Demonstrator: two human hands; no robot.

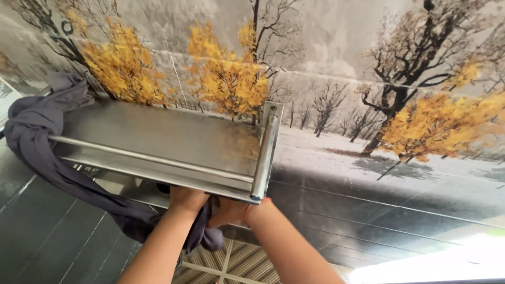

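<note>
My left hand (185, 200) has its grip tucked up under the near edge of the steel shelf (158, 138), fingers hidden, so I cannot tell how wide it is. My right hand (231, 211) sits just beside it, touching the dark grey cloth (31, 123) (closed on it or not, I cannot tell). The cloth drapes over the shelf's left end and trails down to my hands. Behind is a wall (421, 121) tiled with yellow trees.

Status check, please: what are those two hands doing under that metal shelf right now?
Left hand and right hand tucked under the steel shelf, fingers hidden. Grey cloth draped over shelf's left end, trailing down to the hands. Grip unclear.
</note>
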